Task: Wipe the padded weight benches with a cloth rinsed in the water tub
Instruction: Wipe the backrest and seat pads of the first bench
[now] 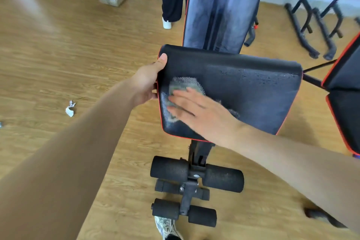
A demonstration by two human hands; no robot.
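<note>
Fingers (181,103) of the right hand (204,117) lie straight and flat, pressing the grey cloth (185,84) onto the near-left part of the seat pad (253,93); the hand is blurred, as in mid-stroke. The left hand (148,82) grips the pad's left edge, thumb on top, steadying it. Wet sheen and droplets cover the seat's right side, and the raised backrest (220,9) shows damp streaks, so this bench looks nearly done. A second bench (344,107) at the right edge looks dry and probably awaits wiping. The water tub is out of view.
</note>
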